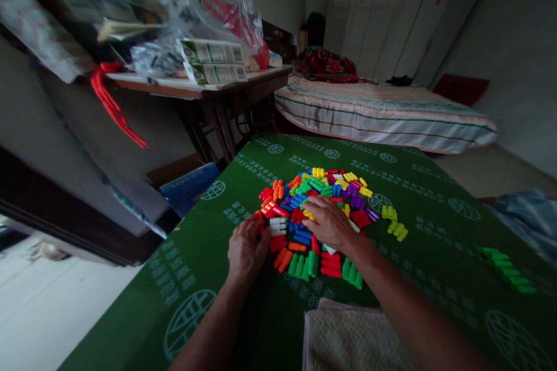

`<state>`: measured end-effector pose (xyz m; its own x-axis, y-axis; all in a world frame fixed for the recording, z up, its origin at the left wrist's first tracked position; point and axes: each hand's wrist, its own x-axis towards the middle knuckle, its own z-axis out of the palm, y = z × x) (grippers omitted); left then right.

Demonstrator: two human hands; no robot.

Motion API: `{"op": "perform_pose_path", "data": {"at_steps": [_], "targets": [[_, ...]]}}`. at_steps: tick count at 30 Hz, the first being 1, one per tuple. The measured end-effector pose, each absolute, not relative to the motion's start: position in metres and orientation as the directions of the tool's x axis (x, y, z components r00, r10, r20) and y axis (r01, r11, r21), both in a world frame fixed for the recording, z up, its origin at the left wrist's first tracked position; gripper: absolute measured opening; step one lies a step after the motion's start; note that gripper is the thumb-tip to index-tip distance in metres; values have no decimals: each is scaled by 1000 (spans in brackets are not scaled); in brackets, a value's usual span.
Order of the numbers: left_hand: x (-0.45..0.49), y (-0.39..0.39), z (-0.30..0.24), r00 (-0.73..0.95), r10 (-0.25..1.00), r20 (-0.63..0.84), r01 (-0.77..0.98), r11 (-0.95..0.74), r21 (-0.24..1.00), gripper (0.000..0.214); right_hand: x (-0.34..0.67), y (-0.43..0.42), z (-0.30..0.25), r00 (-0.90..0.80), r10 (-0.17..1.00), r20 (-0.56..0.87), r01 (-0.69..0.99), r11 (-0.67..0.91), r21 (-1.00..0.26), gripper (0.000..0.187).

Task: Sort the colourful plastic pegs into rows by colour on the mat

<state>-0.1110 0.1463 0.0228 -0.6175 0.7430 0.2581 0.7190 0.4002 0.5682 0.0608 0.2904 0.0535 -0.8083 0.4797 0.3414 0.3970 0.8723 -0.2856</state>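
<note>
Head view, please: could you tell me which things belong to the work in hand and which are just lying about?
In hand: pile of coloured plastic blocks, under the right hand and touched at its edge by the left hand; separate row of green blocks; green table cover.
Lying about: beige towel; plastic bags and cartons on the side table; bed.

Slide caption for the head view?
Left hand and right hand touch colourful plastic blocks piled on a green tablecloth.

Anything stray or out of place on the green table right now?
A few yellow-green pieces lie apart, right of the main pile, and a green row sits alone near the right edge of the table. Nothing looks damaged.
</note>
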Motion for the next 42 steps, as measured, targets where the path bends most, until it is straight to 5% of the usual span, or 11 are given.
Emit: {"op": "perform_pose_path", "data": {"at_steps": [10, 19, 42], "targets": [[-95, 149, 24, -498, 773, 395, 828, 286, 483, 40, 64, 263, 60, -820, 508, 264, 485, 861, -151, 17], [-96, 147, 9, -424, 801, 422, 875, 243, 419, 20, 58, 251, 54, -858, 463, 220, 442, 886, -142, 10], [-104, 153, 7, -402, 820, 408, 889, 243, 389, 35, 127, 271, 50, -758, 617, 212, 561, 782, -269, 24]]}}
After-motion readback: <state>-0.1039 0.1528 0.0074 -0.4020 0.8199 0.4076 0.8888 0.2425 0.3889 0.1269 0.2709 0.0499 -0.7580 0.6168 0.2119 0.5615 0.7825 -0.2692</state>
